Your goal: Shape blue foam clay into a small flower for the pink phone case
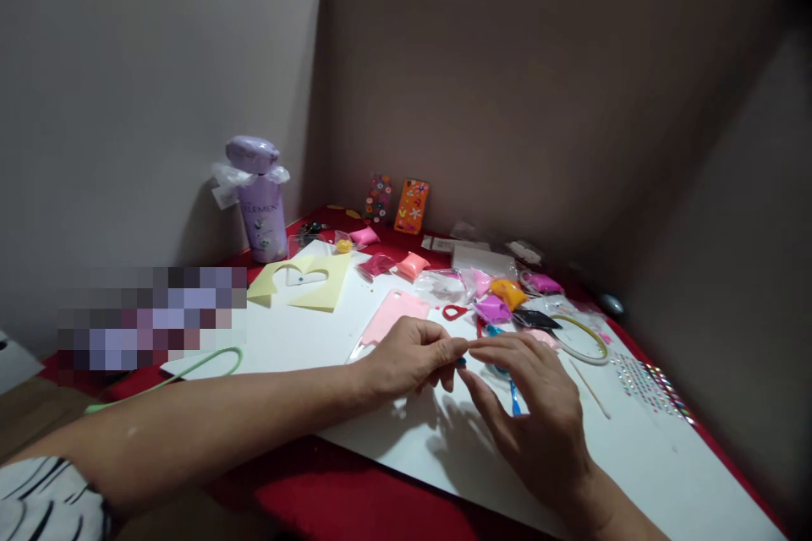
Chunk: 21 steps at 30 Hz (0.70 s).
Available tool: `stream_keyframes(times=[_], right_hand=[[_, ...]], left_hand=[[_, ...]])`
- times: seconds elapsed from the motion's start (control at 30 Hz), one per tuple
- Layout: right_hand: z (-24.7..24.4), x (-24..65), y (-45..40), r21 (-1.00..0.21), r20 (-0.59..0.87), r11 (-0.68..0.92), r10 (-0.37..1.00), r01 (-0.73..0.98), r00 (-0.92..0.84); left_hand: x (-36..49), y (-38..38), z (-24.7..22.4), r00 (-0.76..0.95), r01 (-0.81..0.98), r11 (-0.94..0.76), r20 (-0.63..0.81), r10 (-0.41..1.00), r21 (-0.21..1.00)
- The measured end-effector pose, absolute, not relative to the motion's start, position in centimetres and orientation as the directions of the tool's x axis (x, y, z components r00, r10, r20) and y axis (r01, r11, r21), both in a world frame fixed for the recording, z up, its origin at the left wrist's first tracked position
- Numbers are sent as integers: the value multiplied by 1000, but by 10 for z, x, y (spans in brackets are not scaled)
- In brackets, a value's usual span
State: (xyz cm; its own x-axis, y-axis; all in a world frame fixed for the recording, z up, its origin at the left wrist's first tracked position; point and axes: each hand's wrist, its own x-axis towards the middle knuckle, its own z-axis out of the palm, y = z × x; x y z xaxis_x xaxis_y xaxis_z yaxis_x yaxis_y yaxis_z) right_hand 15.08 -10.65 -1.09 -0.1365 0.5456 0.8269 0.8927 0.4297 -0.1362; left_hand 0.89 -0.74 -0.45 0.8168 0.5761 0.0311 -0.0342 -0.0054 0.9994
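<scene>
Over the white board my left hand (pixel 415 355) is closed, thumb and fingers pinched on a small blue lump (pixel 462 362). It looks like soft clay, though most of it is hidden by the fingertips. Facing it, my right hand (pixel 539 397) has its thumb and fingers curved but apart, tips right beside the blue lump. Whether they touch it I cannot tell. Behind the hands lies a pink phone case (pixel 394 314), flat on the board. A blue tool (pixel 514 397) shows partly behind my right fingers.
Several clay packets, including an orange one (pixel 508 293), lie beyond the hands near red-handled scissors (pixel 455 313). A cotton swab (pixel 589 389) and gem stickers (pixel 653 389) are at right. Yellow paper (pixel 326 292) and a purple bottle (pixel 263 220) stand left; decorated orange case (pixel 412 205) leans behind.
</scene>
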Motion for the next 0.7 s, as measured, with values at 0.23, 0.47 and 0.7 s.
stream_keyframes(times=[0.23, 0.47, 0.7], right_hand=[[-8, 148, -106, -187, 835, 388, 547, 903, -62], [-12, 159, -96, -151, 716, 230, 696, 961, -54], [-14, 165, -91, -141, 668, 183, 743, 973, -43]], left_hand=[[8, -10, -1, 784, -51, 34, 19, 620, 998], [11, 1, -6, 731, -13, 15, -1, 682, 1000], [10, 1, 0, 711, 26, 39, -46, 701, 999]])
